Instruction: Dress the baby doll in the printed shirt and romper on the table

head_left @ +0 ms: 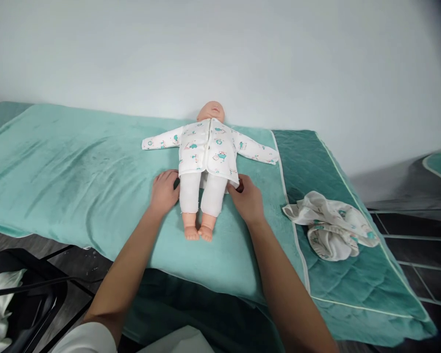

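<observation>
A baby doll [193, 233] lies on its back on the bed, head toward the wall and feet toward me. It wears a white printed baby jacket [220, 147], fastened down the front with the sleeves spread out, and white trousers [212, 193]. At the left lower corner of the jacket, my left hand [164, 192] is closed in a pinch at the hem; its fingertips are partly hidden. My right hand [247, 198] pinches the hem's back layer at the right corner, beside the doll's thigh.
A crumpled white printed garment [334, 228] rests on the darker quilted part of the green bed cover [367, 289]. A white wall [220, 54] runs behind the bed. On the lower left stands a black chair [40, 304] with pale cloth [0, 304] on it.
</observation>
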Demonstrator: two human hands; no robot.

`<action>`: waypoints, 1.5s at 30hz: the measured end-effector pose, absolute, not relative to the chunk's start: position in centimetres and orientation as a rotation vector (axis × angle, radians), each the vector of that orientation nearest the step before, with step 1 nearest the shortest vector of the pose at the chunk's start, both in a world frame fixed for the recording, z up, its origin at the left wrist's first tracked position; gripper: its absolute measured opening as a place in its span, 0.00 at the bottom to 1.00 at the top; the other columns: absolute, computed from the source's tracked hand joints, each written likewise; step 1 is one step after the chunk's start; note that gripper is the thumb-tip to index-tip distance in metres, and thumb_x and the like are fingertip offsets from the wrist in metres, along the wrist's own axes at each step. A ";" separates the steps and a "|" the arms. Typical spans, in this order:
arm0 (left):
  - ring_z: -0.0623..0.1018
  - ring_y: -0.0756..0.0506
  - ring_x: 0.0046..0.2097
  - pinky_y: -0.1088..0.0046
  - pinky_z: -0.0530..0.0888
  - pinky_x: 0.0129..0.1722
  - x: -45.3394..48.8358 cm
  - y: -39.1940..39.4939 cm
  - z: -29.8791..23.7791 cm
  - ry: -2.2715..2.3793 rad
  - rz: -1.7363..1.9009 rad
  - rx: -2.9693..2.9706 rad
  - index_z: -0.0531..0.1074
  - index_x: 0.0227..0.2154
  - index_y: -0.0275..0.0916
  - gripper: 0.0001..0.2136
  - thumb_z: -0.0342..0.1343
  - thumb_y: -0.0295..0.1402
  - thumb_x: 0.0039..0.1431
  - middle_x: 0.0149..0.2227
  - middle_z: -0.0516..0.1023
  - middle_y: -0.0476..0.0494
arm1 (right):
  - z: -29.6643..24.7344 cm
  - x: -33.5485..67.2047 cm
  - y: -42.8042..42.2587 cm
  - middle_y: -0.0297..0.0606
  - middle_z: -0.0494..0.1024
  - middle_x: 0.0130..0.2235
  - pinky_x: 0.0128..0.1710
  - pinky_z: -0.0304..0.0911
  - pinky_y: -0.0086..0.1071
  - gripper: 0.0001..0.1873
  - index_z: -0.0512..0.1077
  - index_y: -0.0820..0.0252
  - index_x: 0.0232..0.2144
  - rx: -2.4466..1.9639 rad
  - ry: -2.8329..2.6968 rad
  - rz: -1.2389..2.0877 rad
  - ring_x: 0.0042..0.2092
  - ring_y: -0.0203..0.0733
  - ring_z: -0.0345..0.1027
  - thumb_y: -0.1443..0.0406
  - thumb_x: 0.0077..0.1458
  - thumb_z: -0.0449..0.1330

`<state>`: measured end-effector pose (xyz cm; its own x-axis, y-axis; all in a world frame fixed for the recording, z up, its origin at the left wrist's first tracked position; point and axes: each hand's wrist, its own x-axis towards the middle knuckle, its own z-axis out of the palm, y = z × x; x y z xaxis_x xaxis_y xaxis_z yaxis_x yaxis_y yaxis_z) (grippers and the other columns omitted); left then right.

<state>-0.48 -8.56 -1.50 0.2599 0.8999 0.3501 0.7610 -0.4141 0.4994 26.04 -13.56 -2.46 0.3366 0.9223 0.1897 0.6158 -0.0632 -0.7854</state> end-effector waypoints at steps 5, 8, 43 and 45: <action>0.76 0.38 0.47 0.59 0.70 0.48 -1.2 -8.6 -1.6 1.577 0.995 2.151 0.73 0.37 0.43 0.07 0.50 0.33 0.65 0.45 0.81 0.39 | -2.4 26.1 -13.9 0.34 0.75 0.30 0.34 0.57 0.35 0.17 0.75 0.57 0.44 -1.843 -1.389 0.379 0.31 0.43 0.66 0.59 0.54 0.57; 0.76 0.38 0.45 0.59 0.70 0.47 -1.6 -8.9 -1.8 1.655 1.077 2.070 0.71 0.31 0.43 0.05 0.51 0.31 0.61 0.42 0.81 0.40 | -2.5 26.3 -14.2 0.34 0.76 0.30 0.34 0.56 0.35 0.17 0.75 0.56 0.45 -1.884 -1.379 0.361 0.31 0.43 0.67 0.60 0.52 0.57; 0.83 0.44 0.50 0.68 0.80 0.51 1.8 -3.4 -0.9 0.788 1.597 0.533 0.77 0.41 0.36 0.08 0.61 0.35 0.64 0.48 0.84 0.38 | -1.9 24.5 -10.4 0.23 0.59 0.24 0.25 0.56 0.27 0.25 0.62 0.56 0.25 -1.039 -0.653 0.885 0.25 0.31 0.54 0.49 0.50 0.70; 0.83 0.44 0.50 0.69 0.81 0.50 1.2 -3.6 -0.8 0.808 1.655 0.481 0.76 0.41 0.36 0.08 0.59 0.35 0.65 0.48 0.84 0.38 | -1.7 24.7 -11.0 0.23 0.61 0.24 0.25 0.59 0.26 0.24 0.63 0.56 0.26 -1.005 -0.578 0.903 0.25 0.30 0.56 0.49 0.48 0.71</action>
